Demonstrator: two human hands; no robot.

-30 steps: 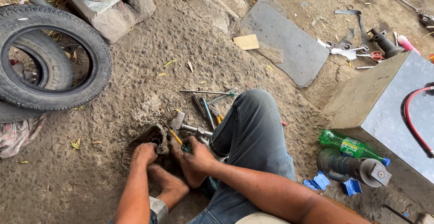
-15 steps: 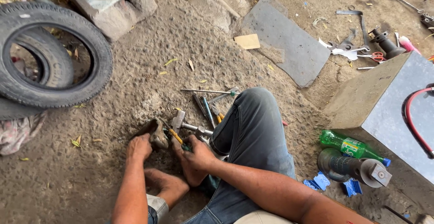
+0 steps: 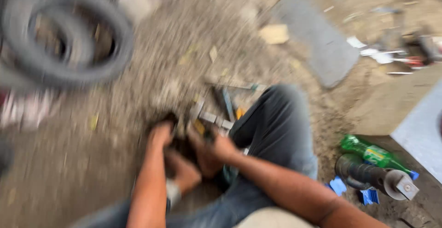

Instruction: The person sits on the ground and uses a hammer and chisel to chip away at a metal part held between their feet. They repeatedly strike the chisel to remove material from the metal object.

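The view is heavily blurred by motion. My left hand [image 3: 160, 135] rests on a dark metal part [image 3: 177, 126] lying on the sandy ground, fingers curled over it. My right hand [image 3: 212, 150] grips the same dark part from the right, close to a yellow-handled tool [image 3: 199, 126]. A hammer head and several hand tools [image 3: 220, 113] lie just beyond my hands, beside my bent knee in grey trousers [image 3: 271, 126]. My bare foot [image 3: 184, 170] sits under my hands.
Black tyres [image 3: 64, 44] lie at upper left. A grey slab [image 3: 317, 44] lies upper right, a grey box [image 3: 414, 117] at right. A green bottle [image 3: 373, 154], a dark cylindrical part [image 3: 368, 177] and blue scraps [image 3: 338, 185] sit lower right.
The camera has swung, blurring everything and shifting the scene rightward in view. Both hands stay on the dark part, in much the same grip as before.
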